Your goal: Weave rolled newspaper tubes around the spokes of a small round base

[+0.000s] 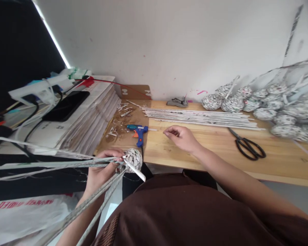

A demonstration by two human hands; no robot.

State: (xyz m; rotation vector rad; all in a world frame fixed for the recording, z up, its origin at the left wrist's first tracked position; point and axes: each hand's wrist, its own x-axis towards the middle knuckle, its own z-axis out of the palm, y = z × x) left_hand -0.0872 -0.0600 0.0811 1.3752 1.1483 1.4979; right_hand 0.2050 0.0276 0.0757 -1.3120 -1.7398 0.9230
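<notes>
My left hand (102,171) is closed on a small round woven paper ball (133,157) at the table's front edge. Long rolled-paper strands (92,198) run from the ball past that hand to the left and towards me. One short cut paper tube end (137,172) sticks out of the ball to the lower right. My right hand (178,136) hovers over the wooden table with thumb and fingers pinched together; whether anything tiny is between them cannot be made out. Between the hands lies a blue glue gun (141,134), a pale glue stick (152,130) poking from its back.
A row of rolled paper sticks (195,117) lies behind my right hand. Black-handled scissors (247,145) rest to the right. Several woven paper balls (267,106) are piled at the back right. At left, a paper stack (92,119) carries a phone (66,106) and cables.
</notes>
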